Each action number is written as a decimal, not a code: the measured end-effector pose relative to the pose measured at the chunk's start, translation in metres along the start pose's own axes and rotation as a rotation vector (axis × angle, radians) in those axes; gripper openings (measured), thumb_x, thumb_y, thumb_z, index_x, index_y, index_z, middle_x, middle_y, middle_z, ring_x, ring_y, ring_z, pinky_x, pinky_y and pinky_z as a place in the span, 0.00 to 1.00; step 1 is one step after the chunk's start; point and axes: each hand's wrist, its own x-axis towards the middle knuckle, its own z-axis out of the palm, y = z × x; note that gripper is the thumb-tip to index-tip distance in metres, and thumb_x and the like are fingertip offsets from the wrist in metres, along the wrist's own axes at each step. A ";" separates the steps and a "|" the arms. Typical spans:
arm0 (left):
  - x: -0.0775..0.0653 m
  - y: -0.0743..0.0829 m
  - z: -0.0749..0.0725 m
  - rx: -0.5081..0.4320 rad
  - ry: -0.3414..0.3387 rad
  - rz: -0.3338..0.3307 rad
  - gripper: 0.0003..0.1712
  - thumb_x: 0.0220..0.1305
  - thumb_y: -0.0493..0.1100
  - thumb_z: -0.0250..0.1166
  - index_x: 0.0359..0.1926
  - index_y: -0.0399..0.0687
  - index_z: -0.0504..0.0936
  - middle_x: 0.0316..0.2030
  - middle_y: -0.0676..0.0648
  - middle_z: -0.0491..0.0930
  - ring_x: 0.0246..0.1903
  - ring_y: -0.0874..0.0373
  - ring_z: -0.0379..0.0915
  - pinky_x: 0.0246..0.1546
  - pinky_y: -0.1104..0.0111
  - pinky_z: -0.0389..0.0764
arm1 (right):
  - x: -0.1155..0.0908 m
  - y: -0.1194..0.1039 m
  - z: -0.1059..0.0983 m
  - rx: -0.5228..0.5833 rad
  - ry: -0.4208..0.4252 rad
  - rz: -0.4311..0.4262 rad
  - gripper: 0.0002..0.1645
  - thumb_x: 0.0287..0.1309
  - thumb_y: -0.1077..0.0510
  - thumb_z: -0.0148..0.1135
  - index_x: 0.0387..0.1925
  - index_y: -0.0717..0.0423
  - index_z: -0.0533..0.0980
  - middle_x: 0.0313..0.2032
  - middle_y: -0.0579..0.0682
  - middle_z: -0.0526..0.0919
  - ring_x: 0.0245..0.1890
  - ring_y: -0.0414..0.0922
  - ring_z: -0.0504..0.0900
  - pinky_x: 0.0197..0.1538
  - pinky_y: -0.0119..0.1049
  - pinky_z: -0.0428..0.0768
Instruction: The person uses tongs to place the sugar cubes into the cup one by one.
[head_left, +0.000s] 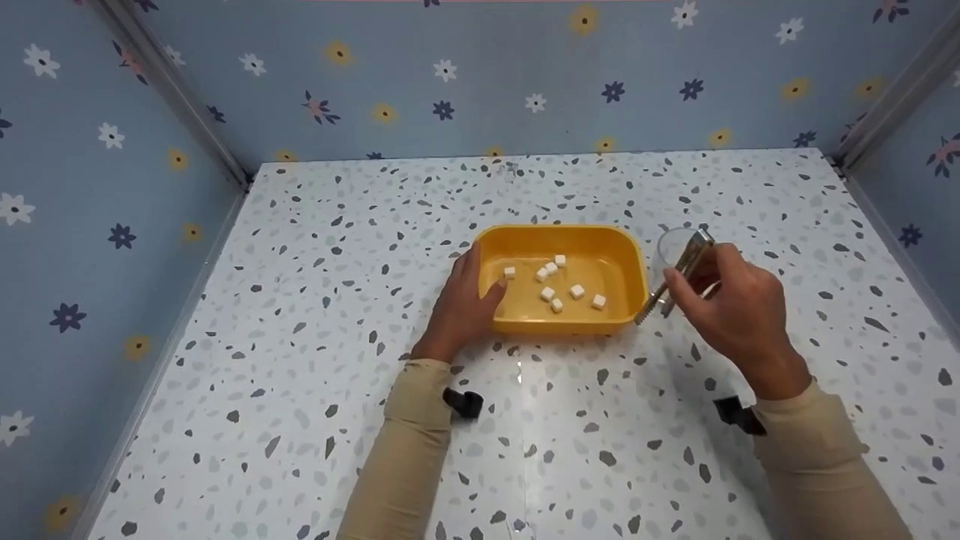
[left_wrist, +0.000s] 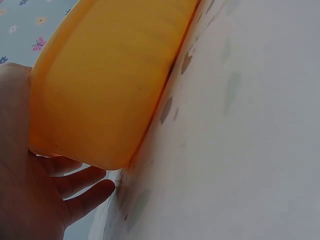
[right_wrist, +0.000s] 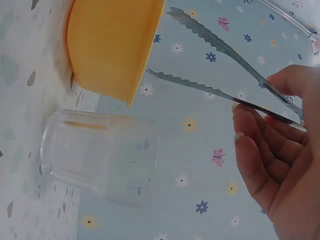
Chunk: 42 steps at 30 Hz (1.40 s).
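Observation:
My left hand [head_left: 463, 306] grips the left side of a yellow plastic container [head_left: 559, 328], thumb over the rim and fingers along the outside wall. Several small white cubes [head_left: 577, 291] lie scattered on the container's floor. In my right hand [head_left: 742, 315] is a pair of metal tongs [right_wrist: 235, 55], held between thumb and fingers near the closed end. The serrated tips are apart with nothing between them, above the container's right rim in the right wrist view. A clear glass [right_wrist: 105, 155] stands upright just right of the container, partly behind the tongs in the head view.
The container and glass stand on a white speckled tabletop [head_left: 315, 315]. Blue flowered panels [head_left: 487, 75] rise behind the table and along both sides. Black straps [head_left: 463, 403] show at both wrists.

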 end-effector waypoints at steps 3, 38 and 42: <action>0.000 0.001 -0.001 -0.004 0.000 -0.001 0.46 0.72 0.57 0.54 0.81 0.55 0.42 0.78 0.48 0.50 0.73 0.52 0.52 0.71 0.58 0.56 | 0.001 -0.001 0.001 0.024 0.017 0.000 0.16 0.55 0.60 0.73 0.37 0.66 0.75 0.27 0.55 0.85 0.23 0.49 0.82 0.32 0.12 0.67; 0.000 -0.003 0.000 -0.018 0.000 0.002 0.46 0.72 0.56 0.54 0.81 0.57 0.42 0.78 0.49 0.50 0.73 0.52 0.53 0.71 0.58 0.58 | 0.028 -0.005 0.028 0.130 0.074 0.074 0.17 0.61 0.56 0.69 0.39 0.66 0.75 0.31 0.54 0.86 0.27 0.48 0.84 0.33 0.18 0.74; -0.001 -0.004 0.002 -0.025 0.001 0.002 0.45 0.72 0.55 0.55 0.81 0.56 0.42 0.78 0.49 0.50 0.73 0.53 0.52 0.71 0.58 0.57 | 0.030 -0.006 0.030 0.107 0.071 0.079 0.18 0.62 0.54 0.69 0.39 0.66 0.75 0.31 0.54 0.86 0.27 0.48 0.85 0.33 0.19 0.75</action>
